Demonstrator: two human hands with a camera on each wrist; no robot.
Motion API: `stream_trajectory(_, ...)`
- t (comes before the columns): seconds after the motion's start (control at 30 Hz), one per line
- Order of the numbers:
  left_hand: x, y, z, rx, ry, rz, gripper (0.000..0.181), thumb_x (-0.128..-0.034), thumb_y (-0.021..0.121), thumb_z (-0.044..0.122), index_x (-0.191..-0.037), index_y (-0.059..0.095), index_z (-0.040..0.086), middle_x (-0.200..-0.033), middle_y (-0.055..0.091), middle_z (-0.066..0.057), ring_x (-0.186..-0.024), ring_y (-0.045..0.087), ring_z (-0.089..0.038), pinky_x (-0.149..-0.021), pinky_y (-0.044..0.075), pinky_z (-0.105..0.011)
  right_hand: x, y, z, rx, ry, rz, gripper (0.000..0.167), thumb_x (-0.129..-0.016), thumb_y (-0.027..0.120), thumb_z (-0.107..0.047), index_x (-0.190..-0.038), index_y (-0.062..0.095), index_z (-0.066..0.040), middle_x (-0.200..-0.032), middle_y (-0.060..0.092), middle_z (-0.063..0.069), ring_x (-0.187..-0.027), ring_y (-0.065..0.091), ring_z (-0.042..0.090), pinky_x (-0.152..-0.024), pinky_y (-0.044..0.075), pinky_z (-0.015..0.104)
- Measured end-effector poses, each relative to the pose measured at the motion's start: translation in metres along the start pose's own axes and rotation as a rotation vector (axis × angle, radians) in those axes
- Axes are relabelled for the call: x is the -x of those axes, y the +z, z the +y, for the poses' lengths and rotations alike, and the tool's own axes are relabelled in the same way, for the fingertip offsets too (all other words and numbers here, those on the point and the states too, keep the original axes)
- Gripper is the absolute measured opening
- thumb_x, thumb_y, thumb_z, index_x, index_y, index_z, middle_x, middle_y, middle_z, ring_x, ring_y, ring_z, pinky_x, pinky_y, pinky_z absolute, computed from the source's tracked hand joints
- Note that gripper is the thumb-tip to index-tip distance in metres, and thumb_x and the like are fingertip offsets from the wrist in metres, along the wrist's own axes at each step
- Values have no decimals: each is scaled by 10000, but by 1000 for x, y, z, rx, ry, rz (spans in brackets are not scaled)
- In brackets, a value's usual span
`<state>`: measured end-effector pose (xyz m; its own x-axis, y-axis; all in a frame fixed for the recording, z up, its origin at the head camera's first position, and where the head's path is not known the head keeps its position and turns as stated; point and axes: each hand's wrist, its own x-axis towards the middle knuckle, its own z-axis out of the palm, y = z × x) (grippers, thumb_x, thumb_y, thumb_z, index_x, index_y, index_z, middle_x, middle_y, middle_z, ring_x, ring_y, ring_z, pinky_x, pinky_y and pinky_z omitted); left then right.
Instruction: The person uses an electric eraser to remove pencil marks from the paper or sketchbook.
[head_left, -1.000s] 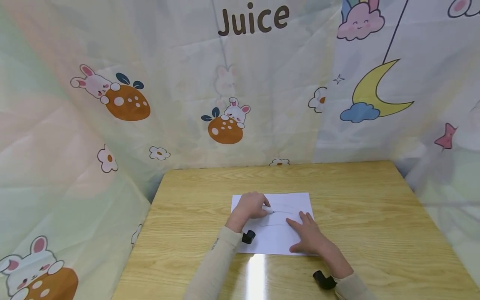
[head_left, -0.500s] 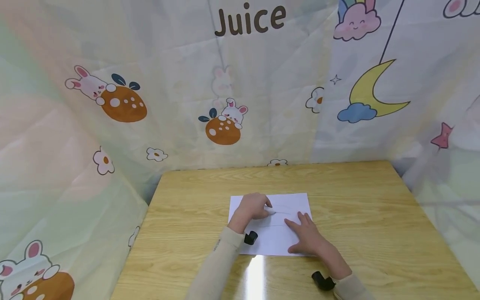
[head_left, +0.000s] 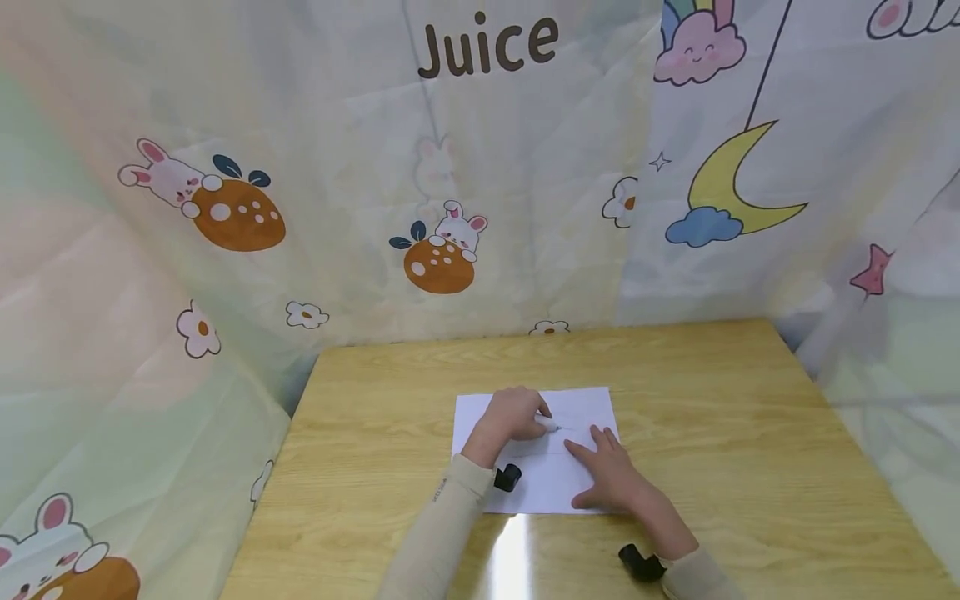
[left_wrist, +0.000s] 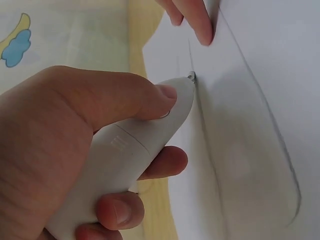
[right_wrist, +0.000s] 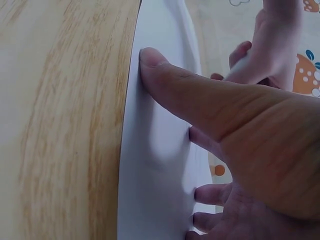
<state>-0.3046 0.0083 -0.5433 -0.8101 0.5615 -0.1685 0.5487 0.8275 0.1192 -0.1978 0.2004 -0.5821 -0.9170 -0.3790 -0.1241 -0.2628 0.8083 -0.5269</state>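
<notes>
My left hand grips a white, rounded handheld tool with a small metal tip, which looks like a pen cutter. In the left wrist view the thumb lies on its top by a button, and the other fingers wrap beneath. The tip meets a thin line on a white sheet of paper; a second, curved line runs beside it. My right hand rests with fingers spread on the sheet's right side. Its thumb lies near the sheet's front edge in the right wrist view.
A wooden table surrounds the paper. A printed fabric backdrop hangs behind and at both sides. Black wrist-camera mounts sit by each wrist, the left one over the paper.
My left hand has slid the tool slightly rightward along the line, nearer my right hand. The right hand stays in place on the paper. The head view has shifted a little.
</notes>
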Motion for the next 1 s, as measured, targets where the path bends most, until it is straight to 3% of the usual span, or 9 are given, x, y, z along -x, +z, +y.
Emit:
stream_trajectory(0.23, 4, 1, -2, 41, -44, -1, 201, -820, 727, 386, -1012, 773, 349, -1023, 696, 127, -878, 636, -94, -672, 493, -298, 0, 3, 1, 18, 3, 8, 874, -658, 892, -342, -1393, 519, -50, -1455, 247, 388, -1339, 143, 599, -1027, 202, 681)
stream_trajectory(0.33, 5, 4, -2, 61, -24, -14, 216, -830, 718, 389, -1032, 771, 337, -1034, 695, 128, -888, 636, -92, -673, 495, -293, 2, 4, 0, 7, 16, -20, 882, -661, 888, -354, -1401, 512, -56, -1462, 231, 390, -1342, 125, 601, -1027, 190, 686)
stream_trajectory(0.47, 6, 5, -3, 89, 1, 10, 236, -834, 712, 380, -1054, 767, 314, -1056, 695, 116, -900, 635, -91, -687, 497, -293, 3, 4, -3, 7, 20, 8, 870, -649, 897, -332, -1389, 529, -60, -1462, 239, 385, -1347, 133, 591, -1039, 192, 670)
stream_trajectory(0.67, 17, 8, -8, 90, -52, -2, 220, -806, 739, 334, -1021, 775, 305, -1019, 702, 117, -880, 643, -104, -660, 495, -304, 4, 11, -7, -17, 26, -16, 870, -653, 895, -356, -1388, 532, -67, -1478, 231, 374, -1363, 122, 574, -1041, 198, 665)
stream_trajectory(0.87, 11, 6, -1, 92, -5, 2, 241, -828, 706, 328, -1056, 770, 285, -1023, 705, 101, -791, 610, -76, -639, 481, -280, 5, 13, -2, -59, 47, 40, 968, -623, 916, -334, -1388, 464, 50, -1486, 256, 347, -1383, 151, 522, -1065, 206, 623)
stream_trajectory(1.0, 8, 4, 0, 96, -21, 6, 238, -827, 711, 319, -1056, 770, 288, -1022, 704, 107, -821, 618, -76, -641, 478, -266, 5, 10, 4, -56, 53, 55, 1042, -635, 911, -346, -1407, 383, 113, -1495, 249, 340, -1393, 151, 498, -1088, 193, 586)
